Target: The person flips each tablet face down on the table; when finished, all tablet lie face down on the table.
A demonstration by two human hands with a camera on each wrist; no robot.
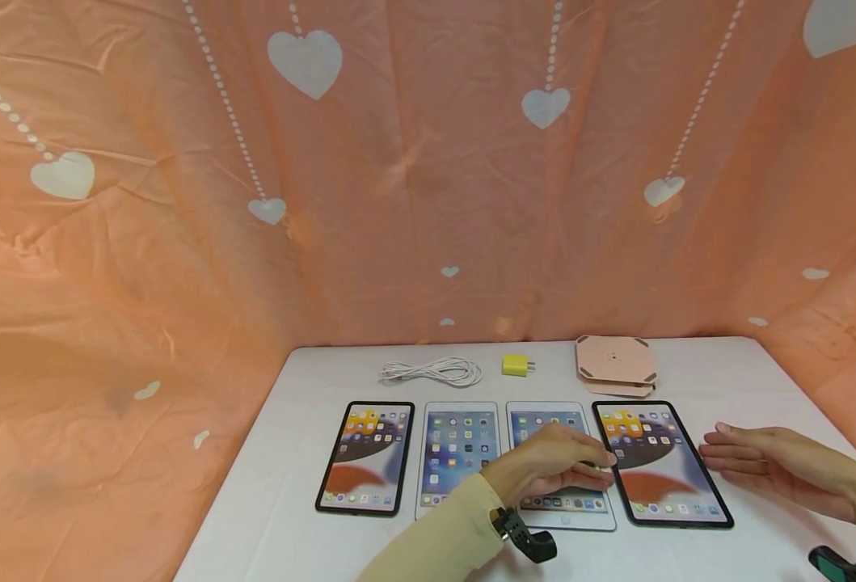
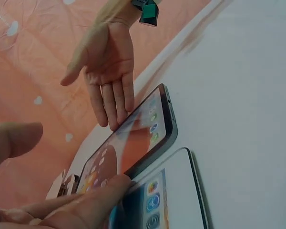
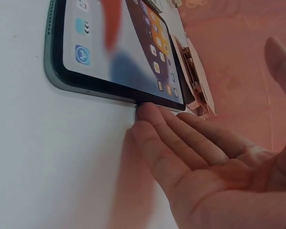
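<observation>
Several lit tablets lie in a row on the white table. At the right end is a black-edged tablet (image 1: pixel 660 469), with my two hands on either side of it. My left hand (image 1: pixel 562 461) reaches over a white-framed tablet (image 1: pixel 566 520), partly hiding its screen; its extended fingertips are at the black-edged tablet's left edge. On the other side, my right hand (image 1: pixel 780 469) has its palm facing inward, and in the right wrist view its straight fingers (image 3: pixel 174 138) touch the tablet's long side. Neither hand holds anything.
Further left lie another white-framed tablet (image 1: pixel 460 453) and a smaller black-edged tablet (image 1: pixel 365 458). Behind the row are a coiled white cable (image 1: pixel 438 370), a yellow plug adapter (image 1: pixel 515 365) and a pink folded stand (image 1: pixel 615 361). An orange heart-patterned curtain (image 1: pixel 413 202) surrounds the table (image 1: pixel 275 485).
</observation>
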